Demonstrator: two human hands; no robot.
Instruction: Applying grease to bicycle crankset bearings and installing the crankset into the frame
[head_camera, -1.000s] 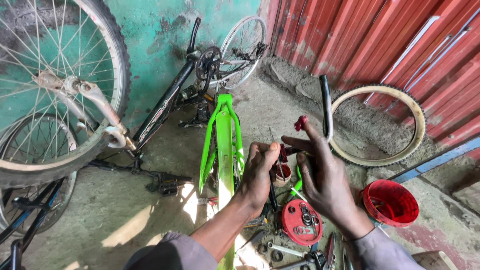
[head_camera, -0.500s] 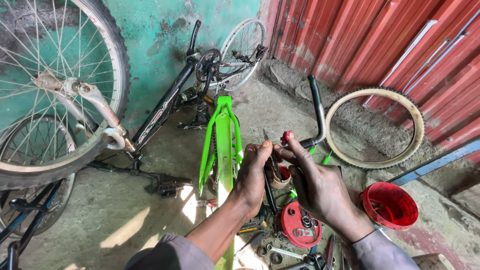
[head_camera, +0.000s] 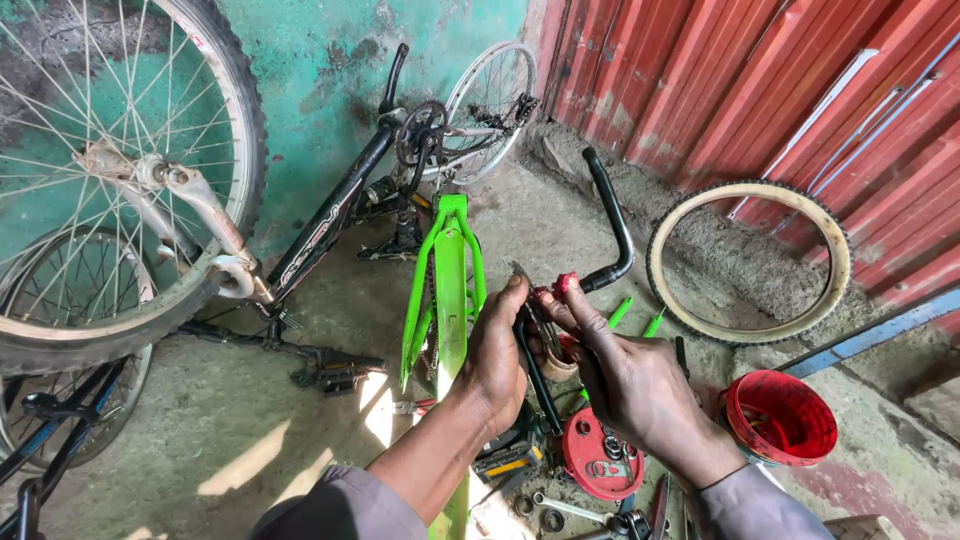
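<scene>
Wheel (head_camera: 110, 180) far left with a black bike (head_camera: 340, 215) beside it, both unchanged. Green frame (head_camera: 448, 290) lies on the concrete floor (head_camera: 250, 420). Left hand (head_camera: 495, 355) is closed on the handlebar stem (head_camera: 535, 365); right hand (head_camera: 630, 385) pinches at its top with red-smeared fingertips (head_camera: 565, 285) (grease, probably). Since a second ago the black handlebar (head_camera: 612, 225) has swung up and leftward, hands barely shifted, so the bar is being turned or seated. Red lid (head_camera: 600, 455), red tub (head_camera: 780, 415), tyre (head_camera: 750, 262) and red corrugated wall (head_camera: 760, 90) to the right.
</scene>
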